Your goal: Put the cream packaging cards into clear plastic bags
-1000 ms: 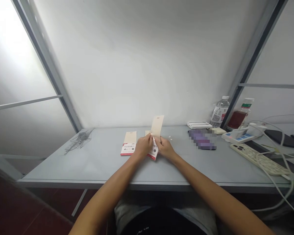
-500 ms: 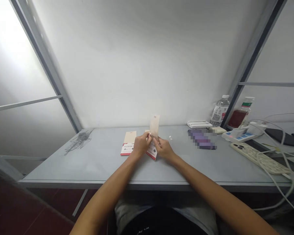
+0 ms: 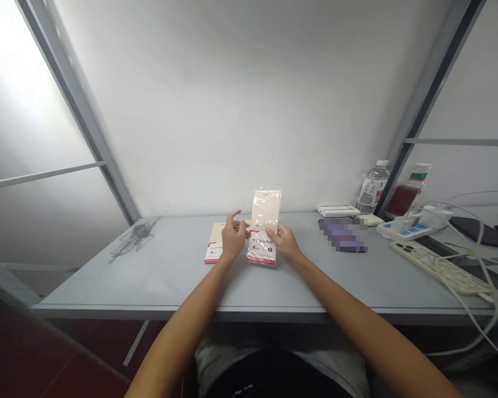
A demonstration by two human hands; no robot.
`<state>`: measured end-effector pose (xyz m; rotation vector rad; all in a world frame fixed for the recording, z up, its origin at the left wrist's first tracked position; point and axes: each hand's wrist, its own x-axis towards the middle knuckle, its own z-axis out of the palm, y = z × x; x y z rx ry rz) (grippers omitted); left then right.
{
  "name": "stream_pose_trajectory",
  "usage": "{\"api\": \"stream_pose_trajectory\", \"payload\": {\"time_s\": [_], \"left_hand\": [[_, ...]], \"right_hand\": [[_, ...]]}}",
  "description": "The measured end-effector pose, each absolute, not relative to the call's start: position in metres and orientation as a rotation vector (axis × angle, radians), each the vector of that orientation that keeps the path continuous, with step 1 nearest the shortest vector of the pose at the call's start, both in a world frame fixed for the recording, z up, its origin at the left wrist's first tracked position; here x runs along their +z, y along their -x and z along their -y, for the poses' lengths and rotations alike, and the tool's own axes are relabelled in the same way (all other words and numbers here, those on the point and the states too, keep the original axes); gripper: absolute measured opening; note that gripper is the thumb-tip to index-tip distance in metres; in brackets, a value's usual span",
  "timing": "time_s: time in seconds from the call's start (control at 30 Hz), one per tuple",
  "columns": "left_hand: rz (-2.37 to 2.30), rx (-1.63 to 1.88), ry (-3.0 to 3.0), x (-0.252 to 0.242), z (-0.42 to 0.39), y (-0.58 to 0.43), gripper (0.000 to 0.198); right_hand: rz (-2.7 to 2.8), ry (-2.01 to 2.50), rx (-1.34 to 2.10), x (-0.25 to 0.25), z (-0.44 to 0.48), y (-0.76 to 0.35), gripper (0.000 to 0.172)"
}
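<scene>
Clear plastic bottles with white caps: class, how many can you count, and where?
2: one white-labelled bottle, left of the grey metal post; one bottle with dark red contents, right of it.

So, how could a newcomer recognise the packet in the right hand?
Find the grey desk, then the right hand near its middle. It holds a cream packet, red at the bottom. Unlike the similar packet lying further left, this one is held.

Capped bottle [image 3: 372,190], power strip [image 3: 403,231], cream phone [image 3: 442,269]
</scene>
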<state>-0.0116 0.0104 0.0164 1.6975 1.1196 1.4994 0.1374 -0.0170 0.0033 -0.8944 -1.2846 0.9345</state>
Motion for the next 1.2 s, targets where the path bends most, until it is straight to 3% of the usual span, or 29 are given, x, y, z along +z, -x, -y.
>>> {"api": "stream_pose_trajectory", "payload": {"time_s": [0.2, 1.2], "left_hand": [[-1.063, 1.388, -1.696, 0.0187, -0.0082, 0.0096, 0.023], [-0.933, 1.283, -1.722, 0.019, -0.0082, 0.0101, 0.032]], "right_hand": [[1.248, 0.757, 1.069, 0.0056, 0.0155, -0.1431, 0.044], [1.3, 0.747, 1.081, 0.0061, 0.0169, -0.1465, 0.042]]}}
